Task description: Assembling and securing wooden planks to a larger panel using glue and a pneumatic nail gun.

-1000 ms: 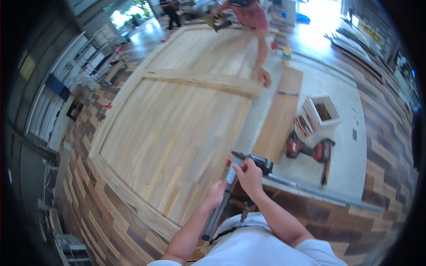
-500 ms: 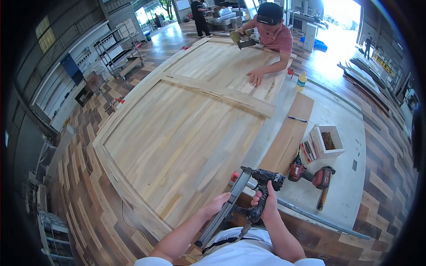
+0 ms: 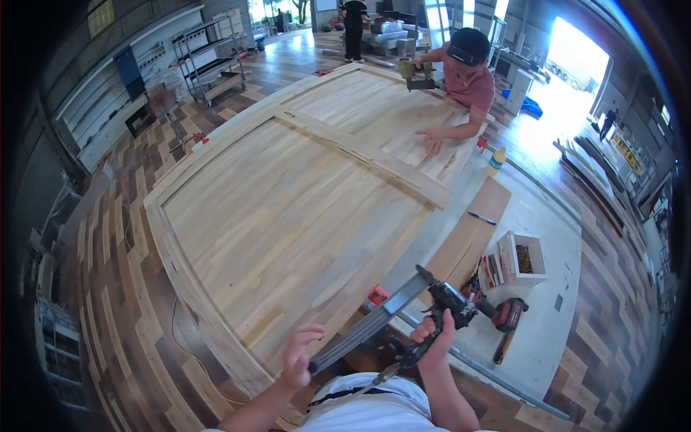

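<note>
My right hand (image 3: 436,341) is wrapped round the handle of a black pneumatic nail gun (image 3: 453,302), with its hose fitting below. The gun's long grey magazine (image 3: 371,325) slants down toward my left hand (image 3: 297,354). That hand is open, its fingers stretched out and bent a little, beside the magazine's back end. I cannot tell whether it touches it. Under and beyond the gun lies a large wooden panel (image 3: 288,223) framed with pale boards, a cross board (image 3: 360,157) running over it.
Right of the panel, a white tabletop (image 3: 554,317) bears a cordless drill (image 3: 504,311), a white box of screws (image 3: 509,261), a pen (image 3: 481,217), a brown board (image 3: 464,230) and a yellow bottle (image 3: 496,161). Across the panel, a co-worker (image 3: 469,90) holds another nail gun (image 3: 417,75). Red clamps (image 3: 378,294) grip the edges.
My left hand has come off the magazine's side and opened near its back end. My right hand has swung the nail gun slightly right. The view has shifted a little.
</note>
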Demonstrator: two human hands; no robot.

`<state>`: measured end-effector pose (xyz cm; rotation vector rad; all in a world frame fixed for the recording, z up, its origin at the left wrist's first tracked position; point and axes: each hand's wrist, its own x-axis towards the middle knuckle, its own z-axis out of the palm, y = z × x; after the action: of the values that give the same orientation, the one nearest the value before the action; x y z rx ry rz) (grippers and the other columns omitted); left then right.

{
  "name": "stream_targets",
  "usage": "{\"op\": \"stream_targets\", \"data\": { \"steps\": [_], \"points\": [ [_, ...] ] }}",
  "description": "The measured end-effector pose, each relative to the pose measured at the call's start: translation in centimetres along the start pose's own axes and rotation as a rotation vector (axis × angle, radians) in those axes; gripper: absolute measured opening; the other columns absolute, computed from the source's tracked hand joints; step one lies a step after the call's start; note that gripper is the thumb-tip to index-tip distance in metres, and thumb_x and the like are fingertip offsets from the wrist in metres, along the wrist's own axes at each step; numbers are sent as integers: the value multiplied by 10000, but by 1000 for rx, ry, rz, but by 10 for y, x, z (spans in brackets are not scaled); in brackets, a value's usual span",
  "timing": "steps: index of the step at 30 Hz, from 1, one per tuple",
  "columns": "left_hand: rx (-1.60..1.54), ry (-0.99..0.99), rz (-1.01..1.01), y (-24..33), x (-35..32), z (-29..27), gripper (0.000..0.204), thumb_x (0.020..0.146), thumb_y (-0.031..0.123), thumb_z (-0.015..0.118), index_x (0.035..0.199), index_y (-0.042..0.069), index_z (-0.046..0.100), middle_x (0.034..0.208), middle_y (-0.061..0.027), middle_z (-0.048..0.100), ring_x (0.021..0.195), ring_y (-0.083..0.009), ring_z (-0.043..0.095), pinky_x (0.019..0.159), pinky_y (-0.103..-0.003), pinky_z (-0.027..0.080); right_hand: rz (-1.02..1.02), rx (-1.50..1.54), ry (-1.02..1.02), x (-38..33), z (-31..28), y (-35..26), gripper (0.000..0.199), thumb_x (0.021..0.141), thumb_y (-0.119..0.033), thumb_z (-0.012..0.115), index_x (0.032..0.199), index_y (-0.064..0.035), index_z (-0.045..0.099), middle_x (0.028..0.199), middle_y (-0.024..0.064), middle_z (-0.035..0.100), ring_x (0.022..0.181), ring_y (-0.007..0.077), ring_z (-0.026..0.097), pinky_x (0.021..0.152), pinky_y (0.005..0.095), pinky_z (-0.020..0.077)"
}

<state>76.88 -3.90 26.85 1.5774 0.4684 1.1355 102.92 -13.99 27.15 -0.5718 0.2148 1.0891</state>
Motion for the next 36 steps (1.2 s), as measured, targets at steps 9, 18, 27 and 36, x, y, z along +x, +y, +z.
{"op": "stream_targets", "data": {
  "steps": [9, 18, 27, 36],
  "points": [
    [-87, 31, 146, -7, 25, 0, 470, 988, 372, 351, 1116, -32, 552, 1168, -203, 534, 1062, -268, 546, 939, -386, 430, -96, 17, -120, -1, 15, -8, 448, 941, -415, 500, 1335, -204, 468, 592, -63, 394, 501, 68, 417, 472, 239, 388],
    [-22, -142, 206, 14, 75, 35, 418, 986, 369, 365, 1065, 11, 566, 1168, -205, 554, 1093, -300, 526, 956, -390, 384, 108, 76, -205, -23, 8, 19, 513, 922, -385, 497, 1401, -233, 395, 582, -33, 378, 521, 108, 416, 499, 283, 377],
    [175, -209, 47, -18, 94, 62, 336, 906, 286, 600, 1132, 38, 580, 1173, -152, 557, 1075, -297, 533, 959, -381, 402, 5, 15, -28, -5, -2, 16, 371, 919, -393, 523, 1187, -139, 556, 586, -43, 400, 525, 95, 442, 501, 259, 402],
    [404, -473, -773, -10, 20, 39, 522, 869, 298, 676, 1301, 63, 505, 1138, -123, 599, 882, -200, 639, 795, -332, 524, -33, -65, 270, 78, -28, -10, 287, 869, -338, 564, 703, -127, 459, 614, -6, 442, 565, 143, 493, 539, 302, 437]
  ]
}}
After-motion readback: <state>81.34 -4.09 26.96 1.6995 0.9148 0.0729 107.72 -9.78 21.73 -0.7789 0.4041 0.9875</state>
